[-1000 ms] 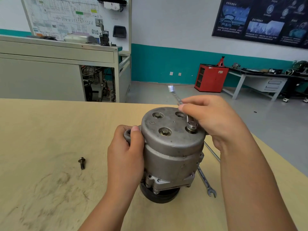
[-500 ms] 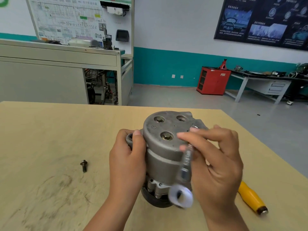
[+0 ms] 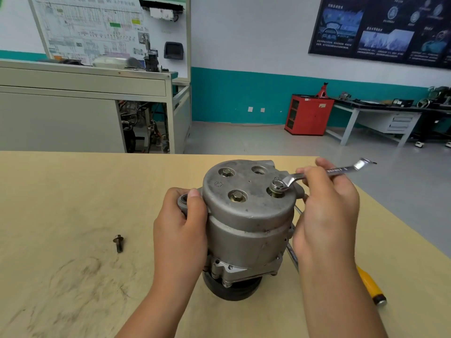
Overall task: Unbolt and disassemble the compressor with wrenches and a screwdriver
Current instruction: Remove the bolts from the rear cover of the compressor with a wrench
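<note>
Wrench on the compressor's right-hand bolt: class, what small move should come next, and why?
Probably a loosening swing of the wrench. Its ring end sits on the bolt, which stands proud of the cover; the right hand grips the handle, and the left hand steadies the compressor.

Left of the compressor [image 3: 246, 228] the table [image 3: 61, 191] lies open, broken only by a bolt [image 3: 118, 242] well apart. The left hand [image 3: 180, 230] blocks the compressor's left flank. The right hand [image 3: 327, 215] and its wrench [image 3: 317, 174] bar the right flank and top-right corner. A second wrench [image 3: 292, 256] and a screwdriver [image 3: 368, 281] crowd the table just right.
</note>
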Demonstrator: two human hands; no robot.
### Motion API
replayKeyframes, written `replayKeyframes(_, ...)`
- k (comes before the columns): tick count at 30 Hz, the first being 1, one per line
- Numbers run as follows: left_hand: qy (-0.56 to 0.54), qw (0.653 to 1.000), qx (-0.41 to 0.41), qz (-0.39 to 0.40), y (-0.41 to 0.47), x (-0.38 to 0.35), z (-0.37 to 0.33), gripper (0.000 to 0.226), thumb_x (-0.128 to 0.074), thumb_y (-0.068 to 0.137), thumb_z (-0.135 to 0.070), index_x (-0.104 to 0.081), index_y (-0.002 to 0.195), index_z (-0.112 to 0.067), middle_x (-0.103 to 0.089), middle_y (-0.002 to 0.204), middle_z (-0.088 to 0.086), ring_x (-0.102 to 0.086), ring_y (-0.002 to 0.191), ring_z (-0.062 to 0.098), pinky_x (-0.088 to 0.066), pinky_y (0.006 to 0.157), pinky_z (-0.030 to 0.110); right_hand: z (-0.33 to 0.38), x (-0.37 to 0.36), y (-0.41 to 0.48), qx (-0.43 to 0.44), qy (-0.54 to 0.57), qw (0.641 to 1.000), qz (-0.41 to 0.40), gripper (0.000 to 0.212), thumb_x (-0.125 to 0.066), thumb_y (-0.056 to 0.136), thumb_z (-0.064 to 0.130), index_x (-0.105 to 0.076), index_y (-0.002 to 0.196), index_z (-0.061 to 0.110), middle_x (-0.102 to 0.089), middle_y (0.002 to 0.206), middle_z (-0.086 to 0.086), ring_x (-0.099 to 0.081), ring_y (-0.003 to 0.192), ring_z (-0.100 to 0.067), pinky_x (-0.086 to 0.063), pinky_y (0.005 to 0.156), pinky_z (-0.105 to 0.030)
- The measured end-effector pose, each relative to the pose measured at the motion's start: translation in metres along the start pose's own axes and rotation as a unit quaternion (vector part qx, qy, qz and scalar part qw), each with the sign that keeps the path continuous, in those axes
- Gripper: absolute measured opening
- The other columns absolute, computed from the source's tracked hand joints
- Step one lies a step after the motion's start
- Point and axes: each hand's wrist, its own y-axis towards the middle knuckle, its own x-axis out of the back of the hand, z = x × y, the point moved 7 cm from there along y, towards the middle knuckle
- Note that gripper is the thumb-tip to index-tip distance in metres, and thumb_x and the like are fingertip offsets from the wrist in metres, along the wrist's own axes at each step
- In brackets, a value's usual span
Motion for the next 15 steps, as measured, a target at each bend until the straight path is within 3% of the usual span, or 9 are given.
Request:
replayKeyframes(2, -0.005, 1.0, 0.009, 0.006, -0.001, 0.0, 0.001, 0.03, -0.038, 0.082, -0.046, -0.041, 0.064, -0.022, -0.048, 0.053, -0.015, -0.039, 0.047, 0.004, -0.039, 0.049, 0.041, -0.002, -0.008, 0.01, -0.033, -0.073, 0.996, 0.05, 0.027, -0.061, 0.088, 0.01, -0.058, 0.114, 0.01, -0.061, 0.07, 0.012, -0.058, 0.059, 0.006, -0.044, 0.052, -0.008)
replayKeyframes(4, -0.007, 1.0, 0.01, 0.007, -0.001, 0.0, 0.001, 0.031, -0.037, 0.082, -0.047, -0.043, 0.066, -0.021, -0.049, 0.053, -0.014, -0.04, 0.047, 0.004, -0.04, 0.049, 0.044, 0.0, -0.02, 0.015, -0.043, -0.179, 0.975, 0.128, 0.024, -0.065, 0.086, 0.02, -0.064, 0.11, 0.016, -0.065, 0.081, 0.01, -0.063, 0.076, 0.0, -0.046, 0.063, -0.015)
replayKeyframes(6, 0.0, 1.0, 0.001, 0.004, 0.0, 0.0, 0.001, 0.033, -0.037, 0.082, -0.047, -0.046, 0.068, -0.018, -0.05, 0.055, -0.014, -0.041, 0.048, 0.003, -0.038, 0.049, 0.035, 0.009, -0.036, 0.015, -0.02, -0.27, 0.941, 0.204, 0.007, -0.065, 0.086, 0.024, -0.072, 0.086, 0.025, -0.07, 0.075, 0.013, -0.064, 0.075, -0.002, -0.045, 0.066, -0.022)
replayKeyframes(8, 0.004, 1.0, -0.005, 0.001, 0.002, 0.001, 0.002, 0.035, -0.037, 0.082, -0.047, -0.048, 0.07, -0.015, -0.051, 0.055, -0.014, -0.042, 0.049, 0.003, -0.036, 0.048, 0.023, 0.021, -0.053, 0.012, 0.036, -0.359, 0.893, 0.268, 0.019, -0.064, 0.087, 0.025, -0.069, 0.069, 0.03, -0.068, 0.072, 0.017, -0.062, 0.079, -0.003, -0.046, 0.069, -0.026)
replayKeyframes(9, 0.006, 1.0, -0.008, 0.001, 0.002, 0.001, 0.002, 0.036, -0.037, 0.082, -0.046, -0.048, 0.071, -0.013, -0.051, 0.056, -0.013, -0.042, 0.049, 0.003, -0.035, 0.048, 0.021, 0.025, -0.061, 0.008, 0.067, -0.4, 0.865, 0.297, 0.023, -0.062, 0.089, 0.026, -0.067, 0.068, 0.034, -0.067, 0.081, 0.016, -0.059, 0.091, -0.007, -0.047, 0.076, -0.03)
replayKeyframes(12, 0.007, 1.0, -0.014, -0.001, 0.002, 0.001, 0.001, 0.035, -0.038, 0.083, -0.045, -0.048, 0.07, -0.014, -0.052, 0.056, -0.014, -0.044, 0.049, 0.002, -0.034, 0.045, 0.015, 0.032, -0.08, -0.016, 0.159, -0.481, 0.77, 0.387, 0.021, -0.055, 0.094, 0.027, -0.068, 0.091, 0.043, -0.054, 0.103, 0.016, -0.039, 0.116, -0.015, -0.034, 0.101, -0.042)
replayKeyframes(15, -0.006, 1.0, -0.012, -0.001, 0.001, 0.001, 0.002, 0.032, -0.039, 0.084, -0.043, -0.047, 0.069, -0.017, -0.05, 0.053, -0.013, -0.042, 0.048, 0.004, -0.034, 0.045, 0.017, 0.039, -0.077, -0.036, 0.23, -0.473, 0.74, 0.42, 0.023, -0.054, 0.094, 0.025, -0.069, 0.101, 0.041, -0.044, 0.097, 0.022, -0.031, 0.108, -0.006, -0.025, 0.096, -0.029)
